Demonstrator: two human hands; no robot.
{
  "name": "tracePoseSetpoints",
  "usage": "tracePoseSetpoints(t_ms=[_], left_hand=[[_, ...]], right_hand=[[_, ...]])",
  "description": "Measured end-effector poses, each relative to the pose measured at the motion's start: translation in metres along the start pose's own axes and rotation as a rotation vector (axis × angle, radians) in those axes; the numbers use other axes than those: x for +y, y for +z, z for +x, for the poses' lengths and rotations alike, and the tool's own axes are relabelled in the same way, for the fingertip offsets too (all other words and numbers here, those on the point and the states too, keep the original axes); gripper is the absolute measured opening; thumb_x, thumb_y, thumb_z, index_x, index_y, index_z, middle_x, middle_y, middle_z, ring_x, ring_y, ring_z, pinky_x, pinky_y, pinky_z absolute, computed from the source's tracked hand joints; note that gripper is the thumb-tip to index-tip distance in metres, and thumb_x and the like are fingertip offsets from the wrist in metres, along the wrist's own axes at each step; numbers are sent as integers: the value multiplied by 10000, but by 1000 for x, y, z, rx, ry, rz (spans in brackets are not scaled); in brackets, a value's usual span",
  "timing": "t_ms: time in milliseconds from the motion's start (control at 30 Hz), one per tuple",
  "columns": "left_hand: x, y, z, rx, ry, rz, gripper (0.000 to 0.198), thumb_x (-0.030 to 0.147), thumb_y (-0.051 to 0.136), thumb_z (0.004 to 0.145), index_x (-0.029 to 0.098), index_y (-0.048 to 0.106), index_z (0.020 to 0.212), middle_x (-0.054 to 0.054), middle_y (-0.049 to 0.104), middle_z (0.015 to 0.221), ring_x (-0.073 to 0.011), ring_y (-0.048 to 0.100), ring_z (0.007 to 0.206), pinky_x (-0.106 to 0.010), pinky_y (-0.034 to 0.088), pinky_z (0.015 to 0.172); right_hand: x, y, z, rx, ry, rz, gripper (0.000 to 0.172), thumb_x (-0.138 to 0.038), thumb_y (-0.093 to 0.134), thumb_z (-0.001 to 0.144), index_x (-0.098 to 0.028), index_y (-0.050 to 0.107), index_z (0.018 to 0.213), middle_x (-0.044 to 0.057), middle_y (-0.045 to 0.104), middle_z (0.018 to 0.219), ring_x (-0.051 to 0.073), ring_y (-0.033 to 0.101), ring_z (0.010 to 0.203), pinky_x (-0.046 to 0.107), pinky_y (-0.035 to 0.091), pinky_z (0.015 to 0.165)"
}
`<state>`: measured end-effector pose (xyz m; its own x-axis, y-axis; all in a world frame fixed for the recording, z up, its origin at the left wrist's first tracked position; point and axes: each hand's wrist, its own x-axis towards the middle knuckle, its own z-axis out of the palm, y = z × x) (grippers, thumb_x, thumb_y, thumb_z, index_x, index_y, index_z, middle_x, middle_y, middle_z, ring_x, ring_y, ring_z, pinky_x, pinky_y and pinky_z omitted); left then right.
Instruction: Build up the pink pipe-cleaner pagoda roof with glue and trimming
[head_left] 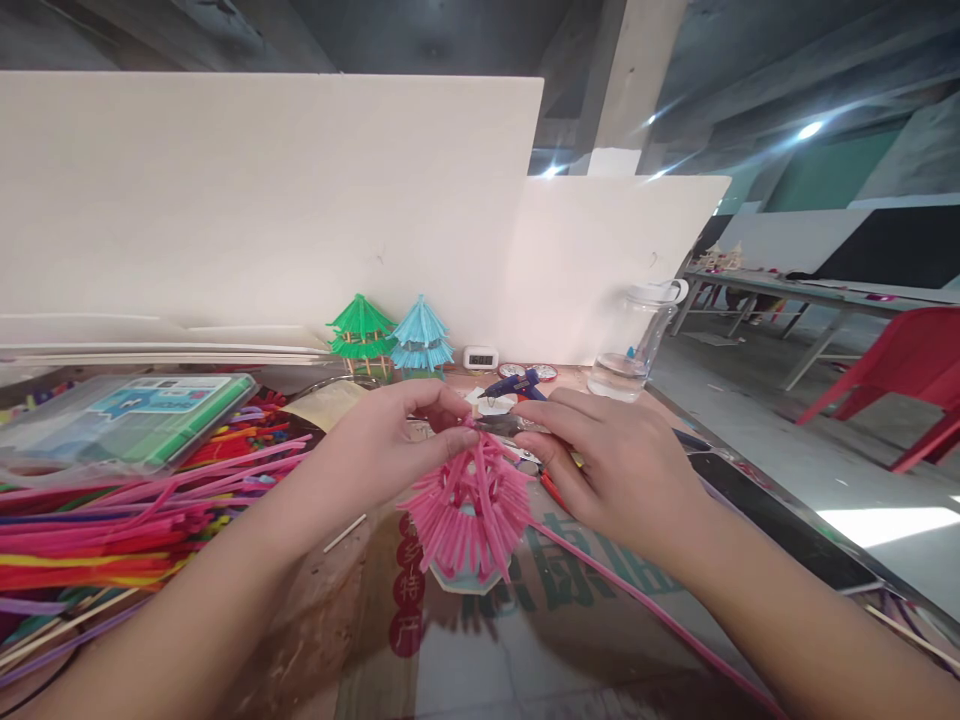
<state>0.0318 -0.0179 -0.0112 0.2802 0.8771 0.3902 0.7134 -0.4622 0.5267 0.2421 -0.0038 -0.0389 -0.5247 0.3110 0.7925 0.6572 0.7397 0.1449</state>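
Observation:
A small pink pavilion model (472, 520), its tiered roof made of fuzzy pipe-cleaner strips, stands on a pale many-sided base (471, 582) in front of me. My left hand (401, 435) pinches the peak of the roof between thumb and fingers. In my right hand (611, 455) is a pair of pliers (499, 425), their dark jaws at the roof's tip and part of a red handle showing below the palm. What exactly lies between the jaws is too small to make out. A long pink pipe cleaner (645, 600) runs from the model toward the lower right.
At left lie a heap of coloured pipe cleaners (112, 540) and a clear plastic case (127, 420). Behind stand green (360, 330) and blue (421, 335) pavilion models, a digital clock (481, 358), a blue glue gun (517, 383) and a water jug (630, 345). A dark phone-like slab (780, 520) lies right.

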Motion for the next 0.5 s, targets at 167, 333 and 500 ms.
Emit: tracePoseSetpoints(t_ms=[167, 333, 500], left_hand=[[1, 1, 1, 16, 21, 8, 211, 406, 588, 800, 204, 644, 780, 23, 649, 770, -142, 571, 726, -228, 453, 657], [1, 3, 0, 28, 44, -3, 167, 359, 590, 798, 203, 643, 771, 39, 647, 753, -129, 561, 717, -221, 440, 664], [1, 3, 0, 40, 37, -2, 160, 362, 603, 790, 211, 653, 774, 43, 656, 763, -125, 568, 717, -216, 442, 656]], right_hand=[[0, 2, -1, -8, 1, -13, 293, -280, 408, 948, -156, 671, 911, 55, 683, 759, 162, 592, 626, 272, 342, 541], [-1, 0, 0, -12, -10, -37, 309, -276, 394, 956, -163, 677, 911, 59, 696, 781, 150, 592, 617, 272, 341, 530], [0, 1, 0, 10, -47, -64, 305, -267, 403, 957, -159, 678, 880, 49, 690, 746, 143, 585, 600, 270, 331, 516]])
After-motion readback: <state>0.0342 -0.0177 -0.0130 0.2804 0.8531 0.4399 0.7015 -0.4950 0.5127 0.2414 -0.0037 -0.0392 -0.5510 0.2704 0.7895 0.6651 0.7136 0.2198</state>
